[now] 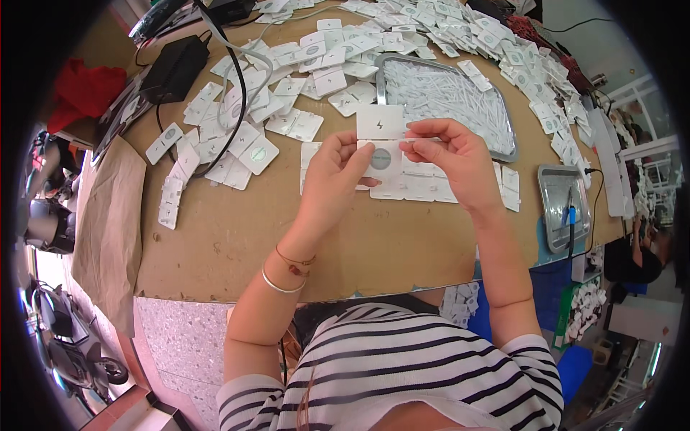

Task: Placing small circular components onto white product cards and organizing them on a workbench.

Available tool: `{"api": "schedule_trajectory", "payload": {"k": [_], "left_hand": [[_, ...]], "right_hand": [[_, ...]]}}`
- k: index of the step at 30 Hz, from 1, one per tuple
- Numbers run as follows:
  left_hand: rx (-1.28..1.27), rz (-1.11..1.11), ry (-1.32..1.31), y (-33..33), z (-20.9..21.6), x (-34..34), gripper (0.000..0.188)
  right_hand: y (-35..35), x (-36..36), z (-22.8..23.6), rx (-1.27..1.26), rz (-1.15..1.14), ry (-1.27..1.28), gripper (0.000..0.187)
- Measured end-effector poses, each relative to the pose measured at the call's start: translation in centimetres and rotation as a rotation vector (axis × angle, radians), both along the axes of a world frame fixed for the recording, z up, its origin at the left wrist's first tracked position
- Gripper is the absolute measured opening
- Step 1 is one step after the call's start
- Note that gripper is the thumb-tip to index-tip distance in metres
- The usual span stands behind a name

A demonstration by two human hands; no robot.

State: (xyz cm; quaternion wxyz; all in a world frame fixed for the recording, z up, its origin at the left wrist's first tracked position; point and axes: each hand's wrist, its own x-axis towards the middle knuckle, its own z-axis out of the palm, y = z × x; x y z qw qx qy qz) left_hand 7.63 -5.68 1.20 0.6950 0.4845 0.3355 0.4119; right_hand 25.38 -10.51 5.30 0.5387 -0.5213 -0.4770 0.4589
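My left hand [332, 172] grips a white two-part plastic piece [379, 122] by its left side, thumb on the front. The upper panel carries a small dark zigzag mark, and a grey disc sits on the lower panel. At the right edge, by the seam between the panels, my right hand [460, 158] has thumb and forefinger pinched together. Whatever lies between those fingertips is too small to make out. Below and behind the hands runs a row of similar white pieces [425, 188] on the brown tabletop. Just beyond is a metal tray [380, 75] full of thin white plastic sticks [445, 90].
Loose white pieces lie heaped at the left [230, 133] and along the far side [460, 25]. A black power adapter [175, 68] with looping cables stands far left. At the right, a smaller metal tray [548, 215] has a blue-handled tool [572, 217] across its edge. Brown paper [111, 223] hangs over the left edge.
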Motion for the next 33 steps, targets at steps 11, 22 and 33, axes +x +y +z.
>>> {"api": "schedule_trajectory", "payload": {"k": [11,22,33], "left_hand": [[0.046,-0.072,0.034,-0.7,0.3,0.3,0.031],[0.052,-0.112,-0.009,-0.8,0.3,0.2,0.032],[-0.036,-0.063,-0.052,-1.1,0.6,0.1,0.028]], "right_hand": [[-1.1,-1.5,-1.3,0.176,-0.069,-0.354,0.016],[-1.1,-1.2,-1.6,0.381,-0.178,-0.610,0.017],[-0.6,-0.1,-2.7,-0.194,-0.021,0.132,0.014]]}}
